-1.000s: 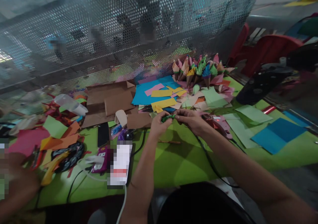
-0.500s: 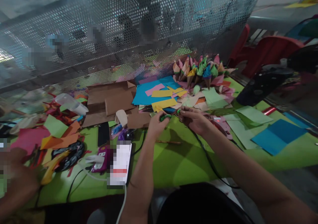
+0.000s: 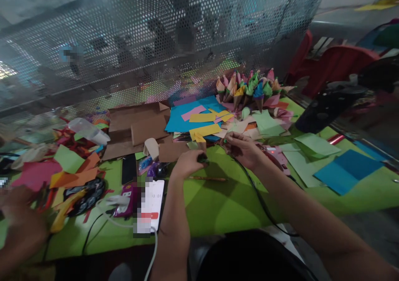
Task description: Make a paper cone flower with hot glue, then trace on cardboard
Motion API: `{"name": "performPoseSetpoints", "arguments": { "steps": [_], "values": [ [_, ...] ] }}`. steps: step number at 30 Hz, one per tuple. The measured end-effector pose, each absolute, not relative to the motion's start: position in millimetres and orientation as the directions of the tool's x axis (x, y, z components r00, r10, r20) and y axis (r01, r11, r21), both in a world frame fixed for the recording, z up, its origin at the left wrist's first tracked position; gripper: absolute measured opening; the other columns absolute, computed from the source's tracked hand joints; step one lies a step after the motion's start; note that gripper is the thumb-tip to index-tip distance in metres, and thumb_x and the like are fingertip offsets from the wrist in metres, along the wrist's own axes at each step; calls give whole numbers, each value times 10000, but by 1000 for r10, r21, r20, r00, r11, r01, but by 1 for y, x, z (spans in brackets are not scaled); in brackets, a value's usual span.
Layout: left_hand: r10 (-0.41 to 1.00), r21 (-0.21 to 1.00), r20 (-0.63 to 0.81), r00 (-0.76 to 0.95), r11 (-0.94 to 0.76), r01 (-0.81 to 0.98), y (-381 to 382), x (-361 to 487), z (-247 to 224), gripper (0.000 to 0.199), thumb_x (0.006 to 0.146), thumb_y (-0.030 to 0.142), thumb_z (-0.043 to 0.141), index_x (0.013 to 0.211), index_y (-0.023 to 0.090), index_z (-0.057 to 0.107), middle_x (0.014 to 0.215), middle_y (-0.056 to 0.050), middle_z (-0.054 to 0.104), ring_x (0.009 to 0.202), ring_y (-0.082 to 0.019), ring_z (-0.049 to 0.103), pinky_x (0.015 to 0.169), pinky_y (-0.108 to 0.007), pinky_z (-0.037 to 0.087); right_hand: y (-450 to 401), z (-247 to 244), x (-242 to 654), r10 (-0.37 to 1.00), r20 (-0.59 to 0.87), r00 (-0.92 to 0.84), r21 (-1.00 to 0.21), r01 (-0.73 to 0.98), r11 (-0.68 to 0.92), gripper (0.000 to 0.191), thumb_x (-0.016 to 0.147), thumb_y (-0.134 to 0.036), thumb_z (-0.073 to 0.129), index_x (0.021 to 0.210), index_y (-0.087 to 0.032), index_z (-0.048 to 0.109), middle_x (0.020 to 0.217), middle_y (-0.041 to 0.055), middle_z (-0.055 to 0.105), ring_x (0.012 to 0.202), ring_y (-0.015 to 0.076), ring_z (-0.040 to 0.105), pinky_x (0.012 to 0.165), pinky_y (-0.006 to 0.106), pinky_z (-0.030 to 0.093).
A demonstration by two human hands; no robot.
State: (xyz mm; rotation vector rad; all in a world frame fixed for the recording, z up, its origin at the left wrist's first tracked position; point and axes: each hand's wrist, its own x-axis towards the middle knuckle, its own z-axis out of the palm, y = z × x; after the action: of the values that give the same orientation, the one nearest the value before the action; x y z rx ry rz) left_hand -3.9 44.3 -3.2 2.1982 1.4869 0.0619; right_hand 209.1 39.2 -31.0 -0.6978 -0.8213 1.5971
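Note:
My left hand (image 3: 189, 163) is over the green table with its fingers curled around a small dark green thing (image 3: 203, 161), mostly hidden and blurred. To its right, my right hand (image 3: 242, 146) pinches a small bright green piece (image 3: 225, 141) between thumb and fingertips. The hands are apart. Yellow paper strips (image 3: 205, 129) lie just beyond them on blue paper sheets (image 3: 178, 119). On the table below my left hand rests a thin brown stick (image 3: 208, 178). A pink device with a red light (image 3: 277, 158) is partly behind my right wrist.
Paper ice-cream cones (image 3: 249, 89) stand in a cluster at the back, before a perforated metal panel (image 3: 124, 65). Brown paper (image 3: 149, 129), a phone (image 3: 152, 204) and a purple power strip (image 3: 125, 202) are on the left. Another person's hand (image 3: 23, 218) is far left. A black cable (image 3: 264, 206) crosses the table.
My left hand has moved left and slightly down, away from my right hand, with the dark green thing still in its fingers. My right hand stays nearly in place.

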Motion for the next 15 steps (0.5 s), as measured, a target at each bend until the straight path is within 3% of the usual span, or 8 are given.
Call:
{"name": "performPoseSetpoints", "arguments": {
  "steps": [10, 15],
  "values": [
    [843, 324, -320, 433, -332, 886, 44, -12, 0, 415, 713, 313, 751, 1120, 240, 715, 1177, -50, 742, 1077, -273, 680, 899, -320, 518, 39, -28, 208, 993, 17, -119, -839, -542, -50, 383, 492, -344, 965, 674, -200, 659, 616, -42, 628, 537, 90, 559, 524, 229, 444],
    [836, 367, -311, 451, -332, 869, 44, -13, -1, 437, 702, 315, 754, 1129, 230, 723, 1155, -74, 748, 1063, -292, 683, 891, -334, 526, 40, -30, 208, 994, 56, -96, -852, -523, -2, 409, 503, -320, 962, 785, -225, 682, 643, -48, 632, 578, 110, 596, 580, 252, 490]
  ]
}}
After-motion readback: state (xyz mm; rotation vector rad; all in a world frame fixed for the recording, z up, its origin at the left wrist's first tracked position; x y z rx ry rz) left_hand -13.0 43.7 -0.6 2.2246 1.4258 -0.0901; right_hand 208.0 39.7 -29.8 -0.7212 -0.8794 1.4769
